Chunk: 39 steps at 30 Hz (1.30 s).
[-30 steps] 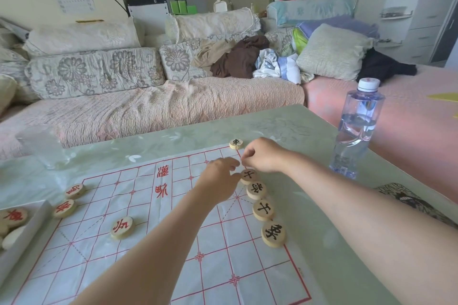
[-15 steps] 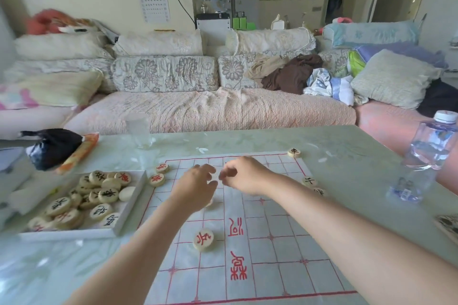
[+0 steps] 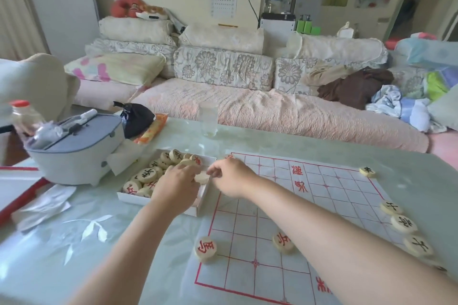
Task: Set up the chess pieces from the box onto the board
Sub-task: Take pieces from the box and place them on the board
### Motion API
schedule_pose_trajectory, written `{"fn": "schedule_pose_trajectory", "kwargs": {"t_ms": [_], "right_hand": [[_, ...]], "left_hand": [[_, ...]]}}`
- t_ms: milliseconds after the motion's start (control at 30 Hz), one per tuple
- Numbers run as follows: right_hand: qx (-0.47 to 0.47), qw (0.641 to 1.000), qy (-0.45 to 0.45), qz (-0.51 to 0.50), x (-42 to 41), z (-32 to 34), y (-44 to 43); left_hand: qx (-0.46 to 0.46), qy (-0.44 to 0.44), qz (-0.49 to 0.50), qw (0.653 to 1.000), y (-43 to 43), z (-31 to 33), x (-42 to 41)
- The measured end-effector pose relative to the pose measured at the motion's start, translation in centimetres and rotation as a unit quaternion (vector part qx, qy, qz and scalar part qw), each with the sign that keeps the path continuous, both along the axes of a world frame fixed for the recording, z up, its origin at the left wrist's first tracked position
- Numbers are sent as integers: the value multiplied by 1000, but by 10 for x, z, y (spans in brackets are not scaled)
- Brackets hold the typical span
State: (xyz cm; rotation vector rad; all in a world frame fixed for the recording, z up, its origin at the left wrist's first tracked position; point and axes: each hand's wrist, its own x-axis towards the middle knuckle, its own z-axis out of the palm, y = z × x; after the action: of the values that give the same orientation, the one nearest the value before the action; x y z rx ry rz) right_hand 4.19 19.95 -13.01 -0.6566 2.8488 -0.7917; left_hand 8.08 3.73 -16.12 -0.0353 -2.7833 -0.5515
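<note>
Both of your hands have left the middle of the board and crossed to the box, and your head has turned left with them.

Head view: your left hand [image 3: 178, 188] reaches down into the white box [image 3: 158, 202], fingers curled among the loose chess pieces [image 3: 147, 175] heaped inside. Whether it has one in its grasp cannot be told, since the fingertips are hidden. Your right hand [image 3: 233, 177] sits just beside it at the box's right wall, fingers curled towards a pale disc [image 3: 202, 177] that lies between the two hands. Whether you are pinching that disc or only touching it is unclear.

The box stands on the table [image 3: 74, 242], touching the left edge of the board [image 3: 297, 205]. On the board, a red-marked piece [image 3: 205, 248] sits at the near left edge and another red piece [image 3: 283, 241] lies further in, partly behind your right forearm. Three black-marked pieces [image 3: 403, 223] line the right edge, and a single black piece [image 3: 367, 171] rests at the far right corner.

Left of the box stands a grey case [image 3: 74, 153], with a black bag [image 3: 137, 119] and a clear glass [image 3: 208, 119] behind.
</note>
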Motion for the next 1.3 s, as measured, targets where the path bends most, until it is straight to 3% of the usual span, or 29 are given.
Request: {"fn": "schedule_pose_trajectory", "kwargs": {"t_ms": [300, 400, 567, 700, 800, 867, 1033, 1200, 1300], "right_hand": [[197, 975, 103, 7, -24, -27, -53], [263, 958, 114, -4, -30, -32, -63], [289, 942, 172, 2, -39, -32, -71], [211, 968, 133, -5, -36, -24, -64], [19, 999, 37, -24, -30, -17, -58], [-103, 993, -53, -28, -23, -14, -57], [-248, 956, -144, -55, -13, -17, -65], [-286, 943, -150, -81, -6, -10, -84], [-217, 970, -98, -48, -5, -12, -95]], "left_hand": [[-87, -64, 6, 994, -39, -12, -7], [-78, -91, -5, 993, -41, -16, -9], [-6, -99, -11, 995, -47, -9, -12], [42, -69, -7, 997, -56, -7, -13], [71, -70, -25, 995, -56, -3, -10], [124, -67, -48, 989, -53, 2, -4], [209, -26, -64, 976, -53, 12, 5], [204, 4, -23, 979, -74, 15, 15], [200, 11, 24, 979, -97, 16, 21]]}}
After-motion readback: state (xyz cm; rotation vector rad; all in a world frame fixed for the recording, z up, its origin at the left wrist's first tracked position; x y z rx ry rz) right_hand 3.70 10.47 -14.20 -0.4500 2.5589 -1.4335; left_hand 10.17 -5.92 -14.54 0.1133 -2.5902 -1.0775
